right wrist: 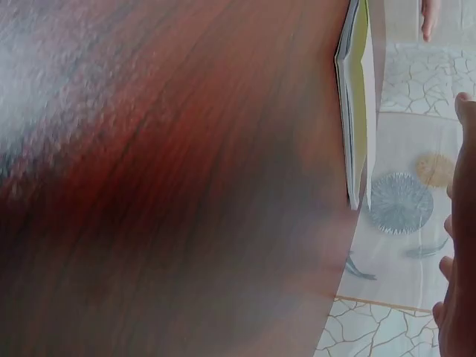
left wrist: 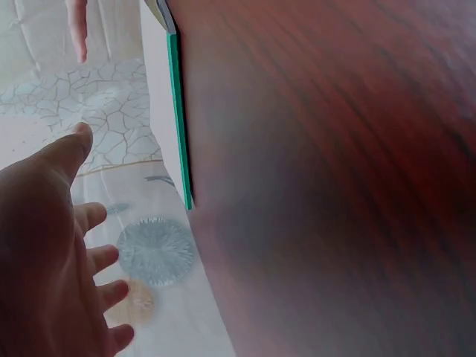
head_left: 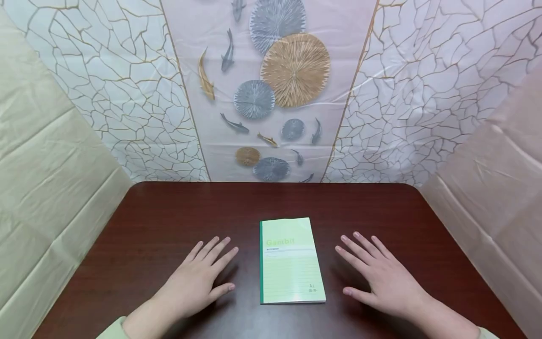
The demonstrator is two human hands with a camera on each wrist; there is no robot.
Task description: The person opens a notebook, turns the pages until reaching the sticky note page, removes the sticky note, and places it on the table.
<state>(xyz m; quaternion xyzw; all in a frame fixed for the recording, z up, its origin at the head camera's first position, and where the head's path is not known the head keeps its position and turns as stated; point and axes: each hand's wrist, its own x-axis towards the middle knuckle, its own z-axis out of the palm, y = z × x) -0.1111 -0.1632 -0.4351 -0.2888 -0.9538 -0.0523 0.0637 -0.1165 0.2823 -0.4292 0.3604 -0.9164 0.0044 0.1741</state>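
Note:
A pale green notebook (head_left: 290,268) with a dark green spine lies closed in the middle of the table, its printed cover facing up and the spine on the left. To its left, my left hand (head_left: 196,280) is spread palm down, fingers straight and holding nothing. My right hand (head_left: 383,278) mirrors it on the other side, fingers also spread with nothing in them. Both hands are apart from the notebook. The left wrist view catches the green spine (left wrist: 178,119) edge-on beyond the thumb. From the right wrist, the page edges of the notebook (right wrist: 348,119) show, with the cover slightly lifted.
The dark reddish-brown table (head_left: 186,207) has rounded far corners. Behind it hangs a printed backdrop (head_left: 271,132) with fish and round leaf shapes. Beige cloth walls close in on the left (head_left: 51,212) and on the right (head_left: 495,188).

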